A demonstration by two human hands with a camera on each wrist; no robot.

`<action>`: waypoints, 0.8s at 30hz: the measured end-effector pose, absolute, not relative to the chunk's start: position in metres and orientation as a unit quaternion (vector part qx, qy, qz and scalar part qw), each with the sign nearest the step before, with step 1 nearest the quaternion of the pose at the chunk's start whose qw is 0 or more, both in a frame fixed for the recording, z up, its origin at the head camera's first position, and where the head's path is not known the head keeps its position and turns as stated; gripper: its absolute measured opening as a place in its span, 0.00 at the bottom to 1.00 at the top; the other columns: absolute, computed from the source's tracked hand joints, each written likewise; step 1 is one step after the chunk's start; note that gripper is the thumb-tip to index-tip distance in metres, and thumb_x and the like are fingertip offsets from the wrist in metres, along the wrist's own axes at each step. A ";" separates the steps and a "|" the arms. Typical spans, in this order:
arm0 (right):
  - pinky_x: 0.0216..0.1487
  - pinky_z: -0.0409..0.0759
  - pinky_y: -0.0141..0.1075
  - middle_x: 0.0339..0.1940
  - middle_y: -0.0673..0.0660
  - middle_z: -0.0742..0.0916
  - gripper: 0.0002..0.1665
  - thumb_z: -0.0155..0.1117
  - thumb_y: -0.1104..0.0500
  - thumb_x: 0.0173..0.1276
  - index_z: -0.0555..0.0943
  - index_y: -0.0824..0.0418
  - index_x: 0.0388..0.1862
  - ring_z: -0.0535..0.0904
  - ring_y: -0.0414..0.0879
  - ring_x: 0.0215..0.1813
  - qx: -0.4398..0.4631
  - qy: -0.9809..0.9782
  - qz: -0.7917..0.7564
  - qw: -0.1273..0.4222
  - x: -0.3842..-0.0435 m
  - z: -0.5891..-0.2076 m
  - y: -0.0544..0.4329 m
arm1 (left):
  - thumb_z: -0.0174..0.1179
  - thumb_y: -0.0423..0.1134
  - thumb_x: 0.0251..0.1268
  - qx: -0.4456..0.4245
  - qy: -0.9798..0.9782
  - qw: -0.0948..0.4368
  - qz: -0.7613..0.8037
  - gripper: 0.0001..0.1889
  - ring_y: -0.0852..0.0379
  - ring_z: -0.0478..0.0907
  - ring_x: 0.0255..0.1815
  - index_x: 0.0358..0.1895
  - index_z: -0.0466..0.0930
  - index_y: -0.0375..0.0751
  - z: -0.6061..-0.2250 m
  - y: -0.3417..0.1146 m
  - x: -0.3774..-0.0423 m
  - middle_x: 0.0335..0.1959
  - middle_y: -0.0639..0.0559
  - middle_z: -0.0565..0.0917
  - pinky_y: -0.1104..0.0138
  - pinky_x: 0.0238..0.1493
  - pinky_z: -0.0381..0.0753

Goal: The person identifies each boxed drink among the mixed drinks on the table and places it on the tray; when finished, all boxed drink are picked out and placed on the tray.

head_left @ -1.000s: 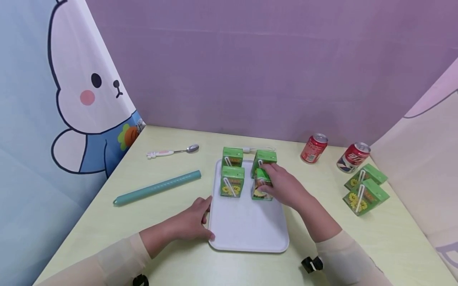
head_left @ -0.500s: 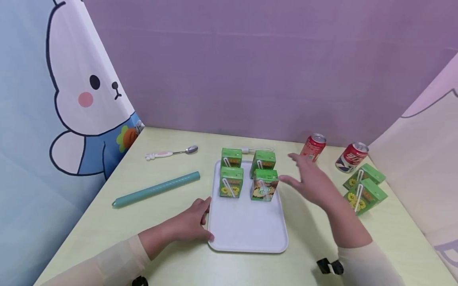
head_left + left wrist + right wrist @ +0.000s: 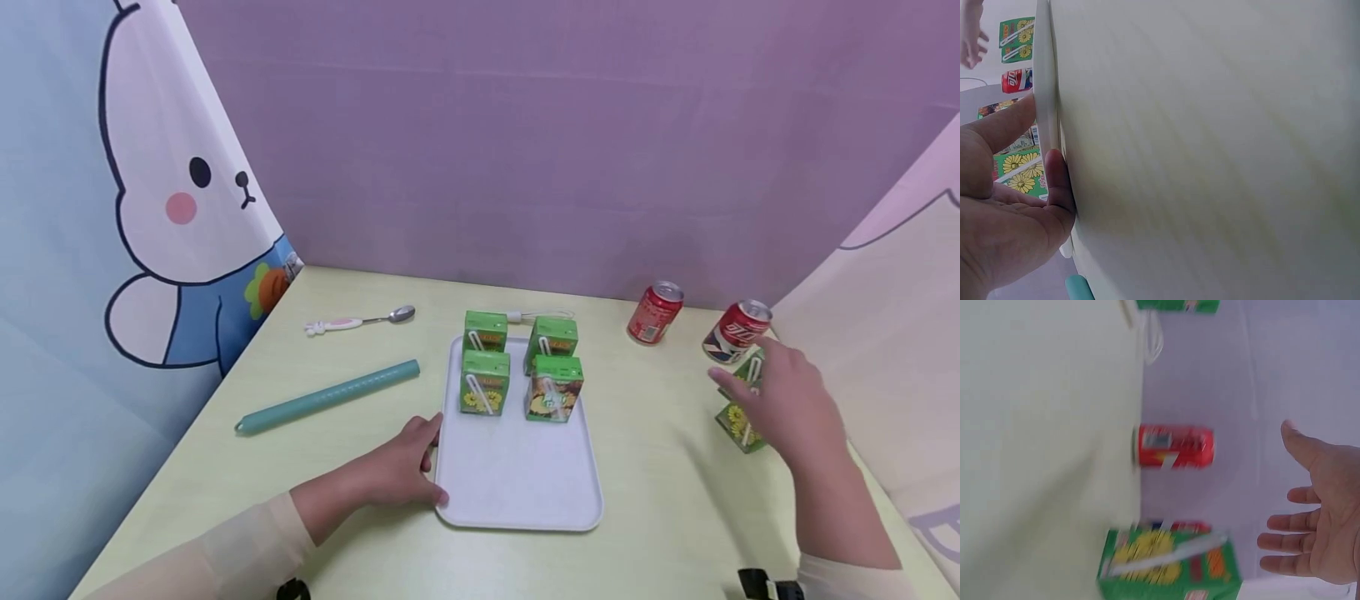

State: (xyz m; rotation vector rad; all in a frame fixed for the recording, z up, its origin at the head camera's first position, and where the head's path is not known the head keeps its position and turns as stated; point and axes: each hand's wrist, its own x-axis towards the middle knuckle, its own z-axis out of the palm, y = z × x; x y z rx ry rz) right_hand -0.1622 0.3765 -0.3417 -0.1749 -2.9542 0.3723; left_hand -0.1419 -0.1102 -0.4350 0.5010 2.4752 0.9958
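Purple wall stands behind the pale yellow-green table point(image 3: 645, 467), with a bunny curtain at 9 o'clock. From my seat far away I see a flat white plastic tray point(image 3: 517, 483) in the middle. Four small green juice boxes with white straws point(image 3: 486, 381) stand on it in two rows, all at the tray's 12 o'clock end. The half of the tray nearer me is bare.

My left hand point(image 3: 397, 471) rests on the table and touches the tray's 9 o'clock edge, thumb and fingers pressed to the rim and not curled round anything.

My right hand point(image 3: 780, 400) is out at 3 o'clock, fingers spread wide and holding nothing. It hovers right over two more green juice boxes lying on the table point(image 3: 738, 425); I cannot tell if it touches them.

I think four boxes are done and those two are left.

Two red soda cans point(image 3: 656, 312) stand at 1 o'clock. One metal spoon with a bunny handle point(image 3: 360, 319) and a long teal stick point(image 3: 330, 397) lie at 10 o'clock.
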 end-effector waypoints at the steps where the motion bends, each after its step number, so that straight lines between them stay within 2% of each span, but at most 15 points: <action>1: 0.46 0.66 0.71 0.62 0.81 0.67 0.61 0.53 0.26 0.64 0.54 0.74 0.74 0.61 0.78 0.59 -0.067 -0.987 0.122 0.077 -0.160 -0.344 0.383 | 0.77 0.44 0.44 0.180 0.891 0.212 0.359 0.60 0.58 0.68 0.38 0.77 0.45 0.31 -0.435 -0.110 -0.142 0.47 0.48 0.66 0.68 0.37 0.68; 5: 0.34 0.69 0.62 0.60 0.82 0.65 0.64 0.50 0.24 0.64 0.51 0.75 0.74 0.64 0.75 0.53 -0.109 -0.986 0.115 0.058 -0.150 -0.354 0.407 | 0.77 0.44 0.44 0.179 0.891 0.212 0.359 0.60 0.58 0.68 0.38 0.77 0.45 0.31 -0.434 -0.111 -0.141 0.47 0.48 0.66 0.68 0.36 0.68; 10: 0.23 0.67 0.46 0.49 0.80 0.71 0.65 0.47 0.22 0.64 0.54 0.81 0.69 0.70 0.65 0.39 -0.143 -0.984 0.107 0.017 -0.146 -0.363 0.425 | 0.77 0.44 0.44 0.176 0.891 0.214 0.359 0.60 0.58 0.68 0.39 0.77 0.45 0.32 -0.432 -0.111 -0.141 0.48 0.48 0.66 0.68 0.36 0.68; 12: 0.22 0.68 0.45 0.45 0.79 0.73 0.66 0.46 0.22 0.64 0.56 0.84 0.66 0.72 0.64 0.35 -0.146 -0.984 0.106 -0.002 -0.146 -0.366 0.429 | 0.77 0.44 0.44 0.174 0.891 0.216 0.359 0.60 0.58 0.68 0.39 0.78 0.45 0.32 -0.432 -0.111 -0.141 0.48 0.48 0.66 0.68 0.36 0.68; 14: 0.22 0.70 0.47 0.45 0.81 0.74 0.66 0.45 0.21 0.63 0.57 0.85 0.64 0.75 0.67 0.35 -0.145 -0.983 0.108 -0.018 -0.147 -0.369 0.431 | 0.77 0.44 0.44 0.173 0.891 0.216 0.358 0.60 0.58 0.68 0.39 0.78 0.45 0.32 -0.432 -0.111 -0.141 0.48 0.48 0.66 0.68 0.37 0.68; 18: 0.26 0.73 0.54 0.49 0.85 0.73 0.67 0.45 0.21 0.63 0.58 0.87 0.63 0.76 0.73 0.39 -0.148 -0.981 0.118 -0.037 -0.151 -0.374 0.434 | 0.77 0.45 0.44 0.175 0.892 0.217 0.357 0.61 0.58 0.68 0.39 0.78 0.45 0.33 -0.433 -0.110 -0.141 0.48 0.48 0.66 0.68 0.37 0.68; 24: 0.27 0.72 0.47 0.43 0.76 0.76 0.62 0.54 0.23 0.61 0.60 0.82 0.60 0.76 0.62 0.35 -0.170 -0.971 0.163 -0.032 -0.156 -0.384 0.435 | 0.77 0.45 0.44 0.176 0.891 0.218 0.357 0.61 0.58 0.68 0.39 0.78 0.45 0.33 -0.435 -0.110 -0.141 0.47 0.48 0.66 0.67 0.37 0.68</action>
